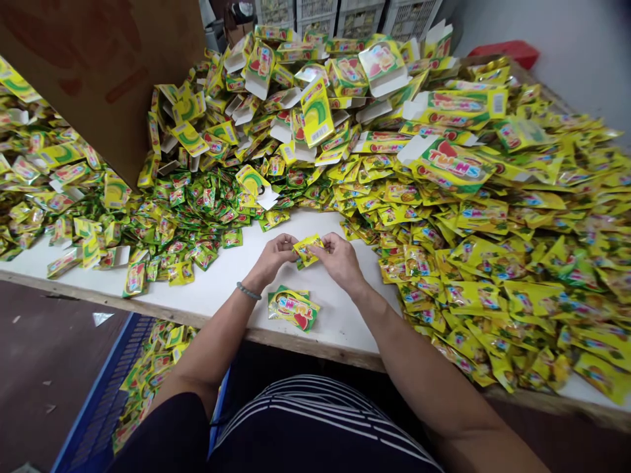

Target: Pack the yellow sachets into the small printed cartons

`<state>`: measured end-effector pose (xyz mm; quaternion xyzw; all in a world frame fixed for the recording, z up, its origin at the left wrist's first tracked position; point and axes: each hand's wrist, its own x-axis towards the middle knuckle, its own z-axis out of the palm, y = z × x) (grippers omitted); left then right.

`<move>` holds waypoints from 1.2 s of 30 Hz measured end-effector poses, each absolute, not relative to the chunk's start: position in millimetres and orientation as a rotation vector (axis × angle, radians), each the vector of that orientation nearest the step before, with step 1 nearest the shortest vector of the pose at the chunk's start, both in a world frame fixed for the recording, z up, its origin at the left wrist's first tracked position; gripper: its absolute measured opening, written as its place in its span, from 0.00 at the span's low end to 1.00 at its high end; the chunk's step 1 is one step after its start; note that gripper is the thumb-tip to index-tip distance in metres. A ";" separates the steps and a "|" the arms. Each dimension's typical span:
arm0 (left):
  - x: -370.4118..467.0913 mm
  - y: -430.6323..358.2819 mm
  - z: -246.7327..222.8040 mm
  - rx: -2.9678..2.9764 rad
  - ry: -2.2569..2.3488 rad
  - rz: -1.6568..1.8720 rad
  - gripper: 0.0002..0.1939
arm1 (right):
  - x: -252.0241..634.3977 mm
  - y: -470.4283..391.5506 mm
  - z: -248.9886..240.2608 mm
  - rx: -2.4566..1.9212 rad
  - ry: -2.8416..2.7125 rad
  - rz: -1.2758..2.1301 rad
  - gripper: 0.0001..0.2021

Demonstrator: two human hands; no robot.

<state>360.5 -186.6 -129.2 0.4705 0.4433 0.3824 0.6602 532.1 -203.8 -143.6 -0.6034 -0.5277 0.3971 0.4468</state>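
Note:
Over the white tabletop (231,272), a small yellow candy packet (307,249) is held up between both hands. My right hand (341,259) pinches its right end between thumb and fingers. At the packet's left edge, my left hand (277,255) has thumb and fingertips closed on it; a bit of green shows beneath, perhaps a second packet. Just below, near the table's front edge, flat printed cartons (294,309) with a watermelon picture lie on the table, one partly over another.
Yellow packets (483,263) are heaped on the right, green packets (197,203) on the left. Small open cartons (340,75) pile up behind. A large brown cardboard box (113,72) stands at left. A blue crate (93,401) of filled cartons sits below; pale crates (315,16) stand at the back.

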 end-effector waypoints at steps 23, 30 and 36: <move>249.2 -128.6 -63.3 1.637 2.113 1.220 0.07 | 542.2 -214.2 -125.4 -1.520 -1.589 0.931 0.21; 253.4 -77.5 -20.0 1.990 2.224 1.069 0.03 | 533.9 -218.8 -116.8 -1.480 -1.584 0.900 0.20; 263.7 -34.8 -5.2 2.093 2.267 0.853 0.09 | 542.6 -219.4 -117.8 -1.548 -1.534 0.864 0.18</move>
